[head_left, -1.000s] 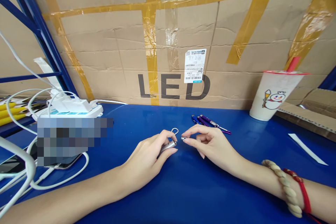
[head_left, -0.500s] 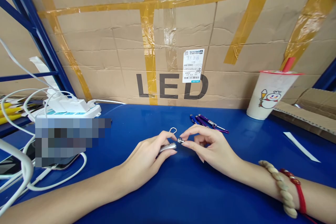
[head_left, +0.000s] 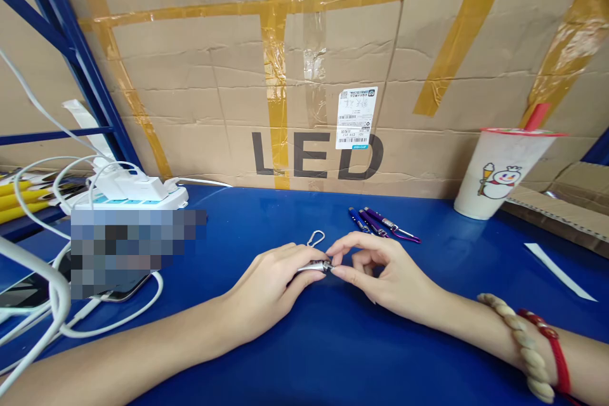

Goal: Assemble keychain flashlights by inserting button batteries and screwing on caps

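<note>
I see the left hand [head_left: 266, 285] closed around a slim, silver metal tube [head_left: 310, 266] over the smooth blue desk [head_left: 333, 349]. At the tube's right end, the right hand [head_left: 332, 264] pinches a tiny, shiny metal end piece [head_left: 328, 266] between thumb and index fingertip; I can't tell whether they're joined. A silver, loop-shaped metal clip [head_left: 311, 240] shows just beyond the left fingers.

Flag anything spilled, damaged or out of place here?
No spill shows. The cardboard behind is creased and patched with tape. White cables loop untidily at left, and a loose white strip lies on its own at right. The cup seems to lean, possibly just lens distortion.
</note>
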The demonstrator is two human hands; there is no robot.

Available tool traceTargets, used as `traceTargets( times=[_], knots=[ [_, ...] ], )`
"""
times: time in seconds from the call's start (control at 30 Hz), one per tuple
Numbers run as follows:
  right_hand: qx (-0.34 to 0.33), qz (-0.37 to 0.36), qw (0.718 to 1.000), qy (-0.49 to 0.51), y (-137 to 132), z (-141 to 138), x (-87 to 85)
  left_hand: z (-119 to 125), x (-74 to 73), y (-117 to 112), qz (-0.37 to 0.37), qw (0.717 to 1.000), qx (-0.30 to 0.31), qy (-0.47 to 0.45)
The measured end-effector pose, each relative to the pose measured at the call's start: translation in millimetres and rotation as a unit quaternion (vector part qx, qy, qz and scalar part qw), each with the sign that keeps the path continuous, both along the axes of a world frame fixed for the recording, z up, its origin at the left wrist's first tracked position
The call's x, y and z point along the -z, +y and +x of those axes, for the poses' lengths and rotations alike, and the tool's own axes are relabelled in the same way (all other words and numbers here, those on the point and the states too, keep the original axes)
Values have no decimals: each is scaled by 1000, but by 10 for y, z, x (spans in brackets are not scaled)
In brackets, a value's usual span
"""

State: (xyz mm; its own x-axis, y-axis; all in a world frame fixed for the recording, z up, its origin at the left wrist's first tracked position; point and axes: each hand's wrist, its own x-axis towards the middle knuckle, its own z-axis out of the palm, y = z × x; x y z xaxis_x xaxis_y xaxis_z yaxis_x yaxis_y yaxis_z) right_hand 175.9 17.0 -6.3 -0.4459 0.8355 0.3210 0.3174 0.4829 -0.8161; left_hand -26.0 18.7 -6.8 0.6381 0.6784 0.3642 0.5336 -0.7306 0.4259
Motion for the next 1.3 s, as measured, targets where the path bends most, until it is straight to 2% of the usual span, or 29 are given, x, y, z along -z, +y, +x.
traceTargets(
  times=[0.27,0.93,1.3],
  knots=[
    [19,-34,999,6,7,-5,-8,18,-27,-25,6,1000,-12,-7],
    [41,-43,998,-6,53,33,80,23,-21,-23,-22,999,-31,4],
    [-27,-120,992,-4,93,20,27,12,-12,-23,-2,1000,-21,2]
  ],
)
